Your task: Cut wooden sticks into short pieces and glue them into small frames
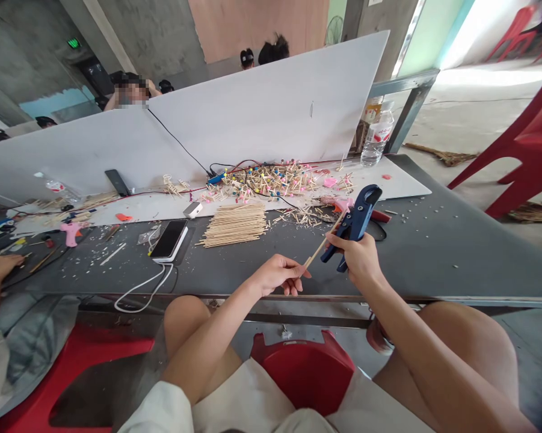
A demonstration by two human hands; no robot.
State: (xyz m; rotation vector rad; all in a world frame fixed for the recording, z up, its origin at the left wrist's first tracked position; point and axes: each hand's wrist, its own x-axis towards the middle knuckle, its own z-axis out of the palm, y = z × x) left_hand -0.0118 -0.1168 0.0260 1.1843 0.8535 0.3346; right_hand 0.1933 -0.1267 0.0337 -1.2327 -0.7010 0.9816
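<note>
My left hand (283, 275) is closed around the lower end of thin wooden sticks (316, 251), just above the table's front edge. The sticks slant up and right toward the blue hand cutter (360, 211). My right hand (360, 255) grips this cutter, its head pointing up and its handles hanging below. The sticks' upper end passes by my right fingertips and the cutter; whether they lie between its blades I cannot tell. A neat bundle of long wooden sticks (235, 224) lies beyond my left hand. Short cut pieces (304, 215) are scattered behind the cutter.
Small stick pieces with coloured ends (271, 180) are heaped along the white partition (252, 108). A phone (169, 240) with a white cable lies left of the bundle. A water bottle (378, 135) stands back right. At left are a pink glue gun (70, 233) and a co-worker's hand (4, 267).
</note>
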